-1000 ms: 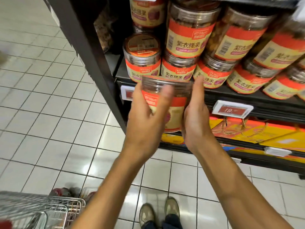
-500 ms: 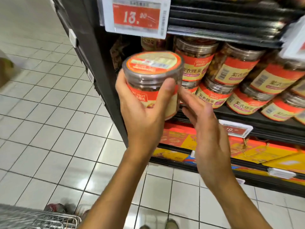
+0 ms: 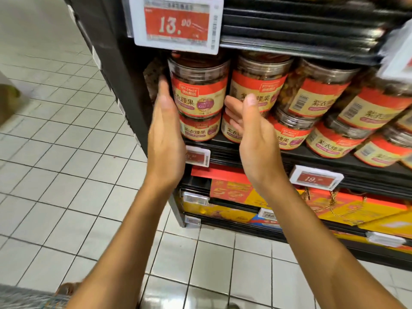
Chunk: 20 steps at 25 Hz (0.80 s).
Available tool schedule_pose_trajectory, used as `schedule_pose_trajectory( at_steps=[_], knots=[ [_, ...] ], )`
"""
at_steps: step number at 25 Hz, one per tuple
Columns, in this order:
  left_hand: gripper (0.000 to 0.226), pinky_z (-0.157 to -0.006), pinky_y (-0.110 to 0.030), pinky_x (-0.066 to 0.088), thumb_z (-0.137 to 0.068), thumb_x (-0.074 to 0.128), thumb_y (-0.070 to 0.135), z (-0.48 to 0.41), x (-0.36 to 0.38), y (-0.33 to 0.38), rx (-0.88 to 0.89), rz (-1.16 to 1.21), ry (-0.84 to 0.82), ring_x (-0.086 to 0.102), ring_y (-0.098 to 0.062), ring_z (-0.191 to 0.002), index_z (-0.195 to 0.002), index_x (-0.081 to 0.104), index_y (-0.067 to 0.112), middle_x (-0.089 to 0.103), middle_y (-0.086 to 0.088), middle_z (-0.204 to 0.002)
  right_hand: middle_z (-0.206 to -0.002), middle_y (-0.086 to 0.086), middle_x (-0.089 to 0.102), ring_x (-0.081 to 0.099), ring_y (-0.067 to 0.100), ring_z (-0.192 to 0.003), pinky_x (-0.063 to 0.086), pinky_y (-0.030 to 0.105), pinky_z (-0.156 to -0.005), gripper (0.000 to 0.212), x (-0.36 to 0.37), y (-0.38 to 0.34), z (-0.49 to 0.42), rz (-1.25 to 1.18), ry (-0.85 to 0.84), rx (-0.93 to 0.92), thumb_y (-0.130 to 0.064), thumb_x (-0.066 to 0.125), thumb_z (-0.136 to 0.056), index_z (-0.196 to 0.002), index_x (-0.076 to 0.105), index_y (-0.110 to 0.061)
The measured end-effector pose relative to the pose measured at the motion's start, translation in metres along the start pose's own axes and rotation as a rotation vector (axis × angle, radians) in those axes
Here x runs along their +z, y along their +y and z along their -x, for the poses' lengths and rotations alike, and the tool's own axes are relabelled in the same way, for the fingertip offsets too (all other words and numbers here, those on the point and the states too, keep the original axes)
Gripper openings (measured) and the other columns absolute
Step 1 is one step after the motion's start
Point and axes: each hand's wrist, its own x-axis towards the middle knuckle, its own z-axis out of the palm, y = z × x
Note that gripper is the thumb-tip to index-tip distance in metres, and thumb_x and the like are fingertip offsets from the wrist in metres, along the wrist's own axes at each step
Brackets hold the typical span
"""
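Observation:
A clear plastic jar of nuts with a red and cream label stands on top of another jar at the left end of the black shelf. My left hand lies flat against the upper jar's left side, fingers straight. My right hand is just right of that jar, fingers loosely bent beside its lower right edge and thumb up; I cannot tell whether it touches. Neither hand holds anything.
Several like jars are stacked in two layers along the shelf to the right. A red 13.00 price tag hangs above, and a 19 tag sits below. Red and yellow gift boxes fill the lower shelf. A cart's edge shows at bottom left on the white tiled floor.
My left hand lifted the jar and set it upright on the shelf's left stack, then let go of it. Both hands now flank it with fingers extended.

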Motion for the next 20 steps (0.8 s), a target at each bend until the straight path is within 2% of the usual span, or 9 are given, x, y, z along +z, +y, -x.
schedule_pose_trajectory(
  at_steps=[2,4,6,9,11,12,14,16,20],
  knots=[
    [0.071,-0.118,-0.034,0.018,-0.09,0.014,0.058,0.012,0.003,-0.005,-0.001,0.05,-0.044,0.022,0.001,-0.141,-0.149,0.02,0.019,0.025,0.01,-0.154,-0.1,-0.024,0.068,0.057,-0.004,-0.107,0.049,0.02,-0.09,0.053,0.002,0.002,0.001,-0.023,-0.019,0.015,-0.05,0.025,-0.09,-0.097,0.066,-0.017],
    [0.071,-0.119,-0.033,0.018,-0.09,0.014,0.057,0.01,0.006,-0.008,-0.019,0.014,-0.049,0.02,0.002,-0.141,-0.15,0.019,0.019,0.023,0.01,-0.155,-0.107,0.005,0.065,0.056,0.006,-0.106,0.047,0.032,-0.093,0.065,0.005,0.002,-0.004,0.024,-0.019,0.049,-0.052,0.024,-0.09,-0.1,0.06,0.0],
    [0.065,-0.118,-0.028,0.018,-0.094,0.013,0.051,0.007,0.008,-0.007,-0.008,-0.008,-0.039,0.021,0.005,-0.139,-0.149,0.021,0.018,0.023,0.01,-0.155,-0.108,0.022,0.058,0.054,0.01,-0.103,0.047,0.029,-0.089,0.068,0.008,-0.001,-0.007,0.106,-0.006,0.074,-0.054,0.022,-0.091,-0.103,0.053,0.006],
    [0.059,-0.115,-0.019,0.019,-0.097,0.012,0.043,0.006,0.007,-0.01,0.045,-0.03,-0.029,0.022,0.008,-0.138,-0.149,0.022,0.017,0.024,0.014,-0.153,-0.106,-0.009,0.057,0.056,-0.02,-0.077,0.04,0.008,-0.07,0.059,0.011,-0.007,-0.012,0.162,0.007,0.095,-0.056,0.021,-0.092,-0.092,0.052,-0.006],
    [0.06,-0.117,-0.024,0.018,-0.096,0.012,0.044,0.007,0.009,-0.013,0.028,-0.017,-0.035,0.02,0.005,-0.14,-0.149,0.022,0.017,0.023,0.012,-0.154,-0.095,-0.024,0.059,0.054,-0.021,-0.066,0.038,-0.001,-0.069,0.067,0.01,-0.004,-0.01,0.18,0.049,0.085,-0.055,0.021,-0.091,-0.092,0.059,0.001],
    [0.061,-0.119,-0.028,0.018,-0.096,0.013,0.046,0.007,0.01,-0.013,0.022,-0.016,-0.034,0.019,0.002,-0.141,-0.149,0.021,0.018,0.022,0.009,-0.155,-0.084,-0.017,0.067,0.057,-0.016,-0.073,0.04,0.0,-0.077,0.069,0.006,0.0,-0.008,0.174,0.065,0.085,-0.055,0.022,-0.091,-0.097,0.064,0.0],
    [0.062,-0.119,-0.032,0.019,-0.095,0.014,0.048,0.008,0.013,-0.009,0.015,-0.022,-0.023,0.02,0.0,-0.141,-0.149,0.022,0.018,0.023,0.008,-0.156,-0.083,-0.014,0.069,0.062,0.002,-0.097,0.045,0.026,-0.098,0.063,-0.001,0.004,-0.002,0.143,0.051,0.119,-0.052,0.024,-0.093,-0.112,0.065,-0.008],
    [0.062,-0.116,-0.028,0.022,-0.094,0.016,0.05,0.01,0.013,-0.001,-0.031,0.003,-0.012,0.027,0.004,-0.138,-0.148,0.026,0.02,0.029,0.01,-0.153,-0.085,-0.001,0.069,0.065,0.018,-0.095,0.048,0.044,-0.094,0.058,-0.009,0.003,0.004,0.147,0.033,0.16,-0.05,0.026,-0.095,-0.105,0.065,-0.008],
    [0.044,-0.107,-0.036,0.04,-0.097,0.033,0.044,0.035,0.006,0.032,-0.187,-0.016,0.155,0.053,-0.006,-0.119,-0.123,0.058,0.021,0.062,0.006,-0.123,-0.076,-0.024,0.062,0.065,0.008,-0.081,0.052,0.039,-0.086,0.041,-0.021,-0.013,0.02,0.169,-0.038,0.19,-0.049,0.026,-0.097,-0.076,0.058,-0.033]
  ],
)
